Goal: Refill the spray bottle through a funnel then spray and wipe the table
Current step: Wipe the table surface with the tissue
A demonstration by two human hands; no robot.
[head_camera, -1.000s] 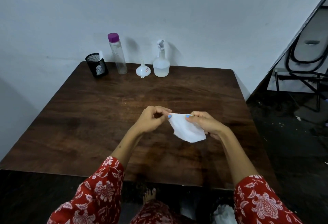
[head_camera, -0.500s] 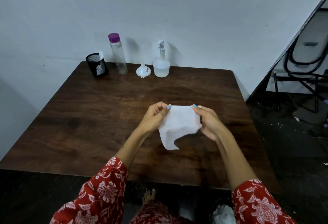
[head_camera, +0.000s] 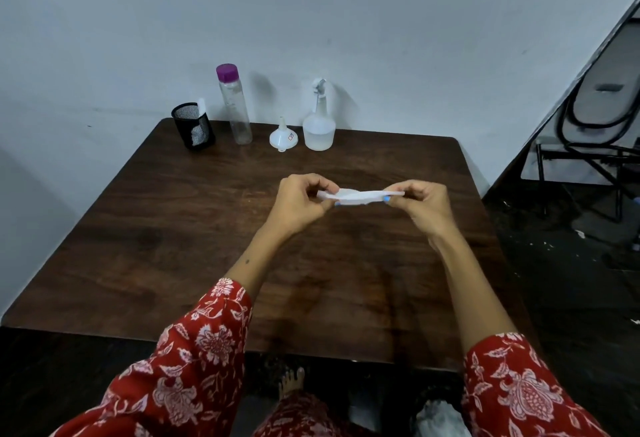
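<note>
head view: a person stands at a dark wooden table (head_camera: 173, 228), both hands raised over its middle.
left hand: the left hand (head_camera: 301, 202) pinches one end of a white wipe (head_camera: 360, 197) between thumb and curled fingers.
right hand: the right hand (head_camera: 420, 202) pinches the other end the same way; the wipe is drawn out flat between them, seen nearly edge-on, above the table and not touching it.
spray bottle: the spray bottle (head_camera: 318, 125) stands upright at the far edge, nozzle on, with clear liquid in its lower part.
funnel: the funnel (head_camera: 283, 137) rests just left of the spray bottle, wide mouth down, spout up, not in any bottle.
refill bottle: the clear bottle with a purple cap (head_camera: 234, 107) stands capped to the left of the funnel and looks nearly empty.
mesh cup: a black mesh cup (head_camera: 192, 126) sits furthest left with something white in it.
progress: judging by the capped bottles and the parked funnel, refilling looks done; i cannot tell if the table is sprayed; wiping seems left to do.
writing: a small sticker with a red mark on the funnel, too small to read; no other labels visible.
</note>
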